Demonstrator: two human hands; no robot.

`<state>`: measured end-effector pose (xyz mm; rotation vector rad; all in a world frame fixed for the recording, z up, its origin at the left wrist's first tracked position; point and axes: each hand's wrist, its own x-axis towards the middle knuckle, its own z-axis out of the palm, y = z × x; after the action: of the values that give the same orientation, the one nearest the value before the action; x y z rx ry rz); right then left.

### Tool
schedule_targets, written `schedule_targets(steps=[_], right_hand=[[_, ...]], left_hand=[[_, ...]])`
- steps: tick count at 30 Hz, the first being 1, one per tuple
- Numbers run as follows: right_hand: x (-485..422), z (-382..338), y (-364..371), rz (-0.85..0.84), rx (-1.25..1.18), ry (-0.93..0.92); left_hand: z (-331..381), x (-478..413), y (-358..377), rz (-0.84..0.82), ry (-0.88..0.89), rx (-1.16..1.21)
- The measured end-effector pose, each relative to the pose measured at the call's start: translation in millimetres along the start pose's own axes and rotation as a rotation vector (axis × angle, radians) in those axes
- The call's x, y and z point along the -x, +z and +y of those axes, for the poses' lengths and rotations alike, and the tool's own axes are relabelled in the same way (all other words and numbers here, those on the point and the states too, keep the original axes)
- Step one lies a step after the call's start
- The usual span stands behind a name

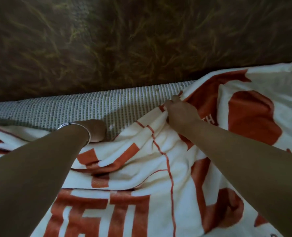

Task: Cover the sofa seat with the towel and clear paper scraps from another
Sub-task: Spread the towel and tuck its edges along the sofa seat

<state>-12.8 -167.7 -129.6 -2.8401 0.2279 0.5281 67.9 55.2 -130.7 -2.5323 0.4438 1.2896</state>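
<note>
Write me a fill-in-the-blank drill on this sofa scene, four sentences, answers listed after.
1. The right hand pinches the edge of the ____.
2. The towel is cream with ____ markings.
3. The bracelet sits on the ____ wrist.
4. The strip of checked seat cover that the towel leaves bare lies against the sofa ____, nearer the left hand.

Missing words: towel; orange; left; backrest
</note>
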Motion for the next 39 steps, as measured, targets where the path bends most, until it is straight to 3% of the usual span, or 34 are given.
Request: schedule_targets(steps=[2,3,5,7,9,10,13,14,15,17,19,21,25,27,30,32,35,37,39], right_hand=[[-3.7,1.5,0.0,0.028,-0.014,0.005],[-4.9,1.7,-1.2,0.04,-0.014,0.006],[-6.5,-0.4,-4.1,0.051,-0.004,-0.003],[-6.9,-4.4,-6.2,0.058,0.009,-0.018],[-6.1,-12.0,-7.0,0.06,0.022,-0.015],[-5.7,-13.5,-7.7,0.057,0.036,-0.006],[-5.4,-22.6,-8.2,0.048,0.061,0.064],[-5.2,-24.1,-8.8,0.05,0.06,0.096],[-5.3,-26.3,-9.6,0.06,0.056,0.128],[-4.3,-33.8,-8.6,0.073,0.065,0.186],[-3.5,-46.2,-5.3,0.071,0.092,0.227],[-2.5,-58.8,-0.6,0.056,0.095,0.243],[-2.1,-92.4,6.6,-0.008,0.131,0.153],[-2.3,-108.4,9.2,-0.062,0.215,0.072],[-4.7,-122.6,13.0,-0.139,0.308,0.004],[-8.0,-124.0,13.7,-0.151,0.331,0.023],[-14.4,-120.0,12.4,-0.077,0.352,0.09],[-18.0,-115.4,11.8,-0.021,0.338,0.143],[-20.5,-110.2,13.5,-0.009,0.3,0.174]], left_hand=[[5.2,-0.5,-0.7,0.225,0.114,0.199],[7.8,2.3,-2.5,0.215,0.175,0.359],[9.7,7.4,-5.8,-0.025,0.226,0.568],[13.7,8.6,-2.2,-0.172,0.231,0.274],[20.2,12.2,-1.0,-0.168,0.256,0.056],[23.1,13.6,-0.4,-0.236,0.281,0.121],[10.2,19.6,-5.7,-0.686,0.337,0.768],[0.5,15.6,-6.8,-0.665,0.334,0.889],[-11.1,9.5,-8.1,-0.531,0.307,0.898],[-32.3,-1.9,-7.2,-0.105,0.248,0.629],[-50.9,-8.3,-4.1,0.076,0.262,0.623],[-63.6,-2.8,1.0,-0.035,0.324,0.646],[-79.0,2.9,15.3,-0.18,0.313,0.087],[-76.9,8.4,18.8,-0.25,0.353,0.101],[-85.8,13.1,13.4,-0.397,0.296,0.327],[-101.1,8.8,8.6,-0.344,0.274,0.366],[-125.3,-9.7,12.4,0.082,0.124,0.103],[-128.9,-14.3,10.6,0.245,0.18,0.256],[-122.4,-7.2,5.4,0.146,0.281,0.528]])
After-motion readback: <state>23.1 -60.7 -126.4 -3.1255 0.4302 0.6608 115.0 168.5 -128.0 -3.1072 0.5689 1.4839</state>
